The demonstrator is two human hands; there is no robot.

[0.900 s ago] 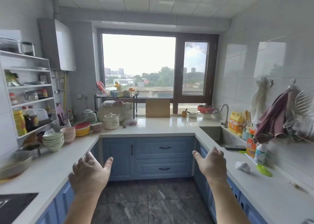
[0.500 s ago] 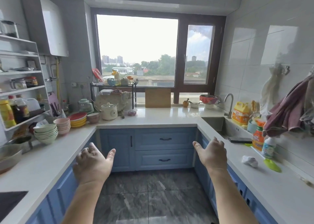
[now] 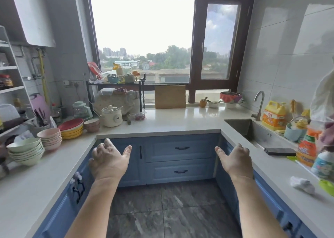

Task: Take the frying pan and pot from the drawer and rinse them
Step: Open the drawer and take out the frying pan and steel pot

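Observation:
Two closed blue drawers face me under the far counter, the upper drawer [image 3: 182, 148] above the lower drawer [image 3: 180, 171], each with a dark handle. No frying pan or pot from a drawer is in sight. My left hand [image 3: 108, 159] and my right hand [image 3: 235, 160] are held out in front of me over the floor, palms down, fingers relaxed, holding nothing. Both are short of the drawers and touch nothing. The steel sink [image 3: 253, 131] with its tap [image 3: 259, 104] is set into the right counter.
Stacked bowls [image 3: 26, 150] and plates [image 3: 72, 129] crowd the left counter beside a white slow cooker [image 3: 111, 115]. Detergent bottles [image 3: 273, 115] and a spray bottle [image 3: 307, 147] line the sink's right side. A dark sponge [image 3: 280, 151] lies at the sink edge. Grey tiled floor [image 3: 171, 210] lies between the cabinets.
The view has come closer to the far cabinets and tilted lower. Both hands stay held out in front, empty, and have spread slightly apart.

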